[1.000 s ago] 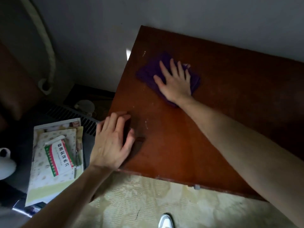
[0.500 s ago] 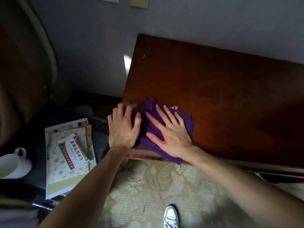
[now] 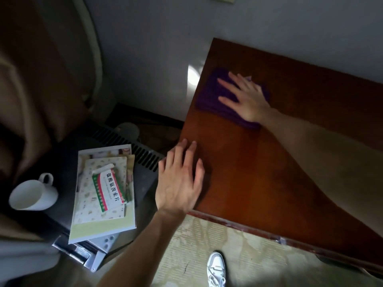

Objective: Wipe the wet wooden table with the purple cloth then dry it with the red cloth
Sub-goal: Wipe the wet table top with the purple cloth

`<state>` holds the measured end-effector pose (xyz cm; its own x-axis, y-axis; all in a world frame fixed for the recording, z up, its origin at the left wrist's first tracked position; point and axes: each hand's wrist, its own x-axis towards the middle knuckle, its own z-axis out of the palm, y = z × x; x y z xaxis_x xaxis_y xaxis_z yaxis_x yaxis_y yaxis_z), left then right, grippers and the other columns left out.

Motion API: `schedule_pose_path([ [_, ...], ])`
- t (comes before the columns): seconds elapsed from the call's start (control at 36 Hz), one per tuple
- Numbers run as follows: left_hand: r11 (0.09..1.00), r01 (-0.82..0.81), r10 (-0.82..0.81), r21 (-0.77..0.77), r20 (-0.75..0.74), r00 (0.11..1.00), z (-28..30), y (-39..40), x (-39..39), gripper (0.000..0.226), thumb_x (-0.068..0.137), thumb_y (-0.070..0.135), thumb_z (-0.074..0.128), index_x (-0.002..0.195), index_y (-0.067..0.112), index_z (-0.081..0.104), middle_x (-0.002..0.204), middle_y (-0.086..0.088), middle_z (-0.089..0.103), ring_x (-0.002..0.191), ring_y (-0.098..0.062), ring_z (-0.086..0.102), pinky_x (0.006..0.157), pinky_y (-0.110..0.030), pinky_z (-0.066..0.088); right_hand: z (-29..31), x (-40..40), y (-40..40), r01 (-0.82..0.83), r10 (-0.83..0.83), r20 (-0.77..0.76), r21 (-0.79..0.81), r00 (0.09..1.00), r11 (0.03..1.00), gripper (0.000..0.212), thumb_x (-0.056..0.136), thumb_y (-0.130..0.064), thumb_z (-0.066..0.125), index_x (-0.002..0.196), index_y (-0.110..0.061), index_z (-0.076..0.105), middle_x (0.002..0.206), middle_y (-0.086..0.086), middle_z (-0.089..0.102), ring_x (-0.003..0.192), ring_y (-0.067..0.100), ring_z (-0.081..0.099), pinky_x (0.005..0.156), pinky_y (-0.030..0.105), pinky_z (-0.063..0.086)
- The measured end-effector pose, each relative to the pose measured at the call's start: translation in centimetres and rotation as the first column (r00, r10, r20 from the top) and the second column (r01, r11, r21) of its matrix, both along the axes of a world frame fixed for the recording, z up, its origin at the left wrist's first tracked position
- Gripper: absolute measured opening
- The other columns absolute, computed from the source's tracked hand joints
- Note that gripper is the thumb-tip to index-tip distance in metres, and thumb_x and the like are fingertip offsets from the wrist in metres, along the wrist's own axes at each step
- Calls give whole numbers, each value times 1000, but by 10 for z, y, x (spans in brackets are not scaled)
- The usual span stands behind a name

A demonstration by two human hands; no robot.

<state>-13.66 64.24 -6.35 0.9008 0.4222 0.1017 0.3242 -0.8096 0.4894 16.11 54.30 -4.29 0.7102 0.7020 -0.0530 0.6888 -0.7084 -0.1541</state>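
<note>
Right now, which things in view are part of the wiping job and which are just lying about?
In the job: purple cloth, wooden table, right hand flat on the cloth, left hand at the table's edge.

Lying about: white mug, booklets, medicine box. No red cloth in view.

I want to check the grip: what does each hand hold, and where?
Neither grips anything. Right hand presses flat on the purple cloth; left hand lies flat on the table corner.

desk (image 3: pixel 259 183): reddish-brown wood, smooth, with a dull sheen
purple cloth (image 3: pixel 209 96): soft fabric, matt, ribbed along its folded edge
mug (image 3: pixel 33 195): white ceramic, glossy
medicine box (image 3: pixel 108 188): printed cardboard (slightly shiny)
booklets (image 3: pixel 101 220): paper, matt
floor (image 3: pixel 196 245): pale patterned covering, worn and rough-looking
</note>
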Motion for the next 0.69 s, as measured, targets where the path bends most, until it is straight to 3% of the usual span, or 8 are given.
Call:
schedule_pose_path([
  [0.11,1000,-22,22,-13,-9,1000,-1,-1,0,53,104,45,25,150,24,41,153,4,41,139,-15,38,107,-41,37,-2,51,30,30,-30,-6,33,1000,999,81,84,-87,13,158,-55,18,173,-5,12,160,21,10,124,48,11],
  [0.22,999,-34,34,-28,-7,999,0,-2,2,51,104,44,29,150,25,40,152,7,42,139,-11,36,106,-37,37,-1,95,51,11,-11,-7,33,1000,999,67,97,-79,24,159,-54,18,174,-4,11,160,22,8,123,53,9],
  [0.39,1000,-11,10,-8,-21,1000,-1,-2,0,47,103,41,34,148,35,42,154,4,41,132,-18,47,96,-42,47,4,134,73,1,-1,-7,22,1000,1000,68,98,-78,23,161,-51,15,174,-1,8,159,26,10,125,54,7],
  [0.5,999,-16,17,28,-17,1000,0,-3,1,47,103,41,33,149,33,43,152,4,43,129,-17,48,95,-42,47,0,134,84,96,-96,-9,51,995,994,72,98,-78,20,162,-46,14,174,2,7,159,26,9,128,52,3],
  [0.69,998,-35,36,-61,21,999,5,-2,0,51,103,46,35,152,33,36,146,2,43,127,-19,48,97,-47,44,-8,74,79,192,-192,-13,11,981,981,71,102,-70,17,165,-37,7,174,5,1,160,28,-3,128,52,-2],
])
